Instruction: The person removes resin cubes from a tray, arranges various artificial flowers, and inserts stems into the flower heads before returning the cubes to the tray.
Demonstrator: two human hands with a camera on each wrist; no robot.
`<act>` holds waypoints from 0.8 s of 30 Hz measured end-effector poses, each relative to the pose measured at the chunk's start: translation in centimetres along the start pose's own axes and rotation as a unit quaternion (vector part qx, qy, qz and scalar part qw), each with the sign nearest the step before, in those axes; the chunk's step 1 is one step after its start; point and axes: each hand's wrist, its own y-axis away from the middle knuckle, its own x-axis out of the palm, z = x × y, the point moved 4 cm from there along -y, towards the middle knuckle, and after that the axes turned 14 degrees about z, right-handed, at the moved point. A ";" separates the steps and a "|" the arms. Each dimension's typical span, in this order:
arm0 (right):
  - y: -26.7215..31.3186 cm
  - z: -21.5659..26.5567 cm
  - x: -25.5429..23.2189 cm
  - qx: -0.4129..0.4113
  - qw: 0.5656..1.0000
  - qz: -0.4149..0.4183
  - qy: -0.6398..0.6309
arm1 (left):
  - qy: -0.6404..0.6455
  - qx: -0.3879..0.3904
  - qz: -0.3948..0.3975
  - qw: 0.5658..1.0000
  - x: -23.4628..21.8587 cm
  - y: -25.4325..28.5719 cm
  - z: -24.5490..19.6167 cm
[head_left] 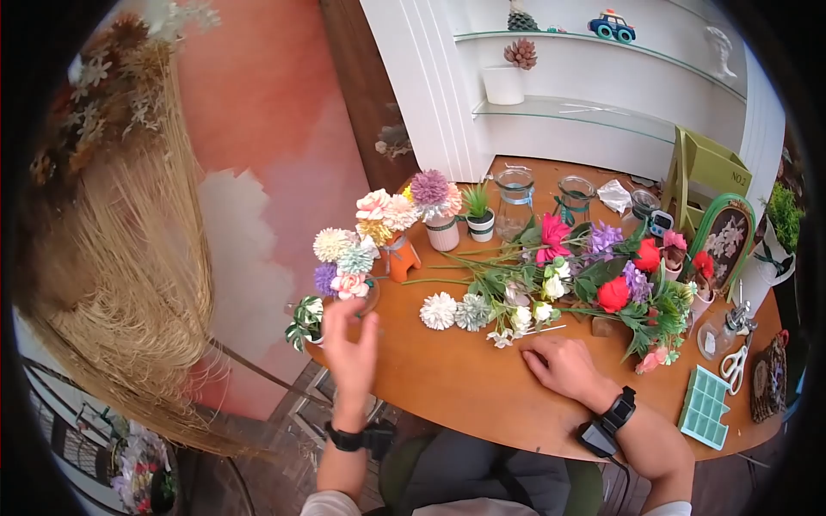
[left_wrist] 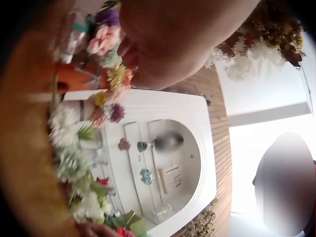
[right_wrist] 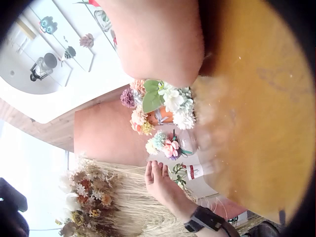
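Note:
My left hand is raised at the table's left edge with fingers loosely bent, holding nothing. Its fingertips come up close to a bunch of cream, blue-green, purple and pink artificial flowers in a small glass vase. Beside it stands a potted plant with white-edged leaves. On the table's front part rests my right hand, fingers loosely curled and nothing in them. A thin white stick lies just beyond it, by white roses. A white pompom flower and a pale green one lie between the hands.
Behind are an orange vase, a pink vase and glass jars. Loose stems with red roses spread across the right half. Scissors and a mint compartment tray lie at the right edge.

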 end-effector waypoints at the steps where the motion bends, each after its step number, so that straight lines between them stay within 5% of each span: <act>1: 0.0 0.0 -0.1 -0.002 1.000 -0.001 0.001 | -0.035 -0.037 -0.007 0.999 -1.3 -1.3 0.8; 5: 0.0 0.0 -0.1 0.002 1.000 0.006 -0.001 | -0.121 -0.030 -0.077 0.989 -4.1 -7.4 4.8; 11: 0.1 0.0 0.1 -0.004 1.000 0.007 0.000 | -0.173 0.001 -0.028 0.984 -2.5 -11.6 7.1; 13: 0.1 -0.1 -0.1 -0.006 1.000 0.007 -0.003 | -0.120 -0.053 0.039 0.991 -2.3 -11.8 8.6; 17: 0.1 0.0 0.0 -0.012 1.000 0.004 -0.008 | -0.136 -0.051 -0.048 0.988 -3.9 -10.8 5.0; 21: 0.1 0.0 0.0 -0.011 1.000 0.005 -0.012 | -0.075 0.017 -0.132 0.988 -5.5 -8.5 1.1; 23: 0.2 -0.2 0.1 -0.012 1.000 0.014 -0.002 | 0.074 0.008 -0.153 0.985 -5.3 -6.6 0.3; 24: 0.2 -0.2 0.1 -0.019 1.000 0.021 0.009 | 0.196 -0.072 -0.120 0.971 -4.4 -5.2 -1.2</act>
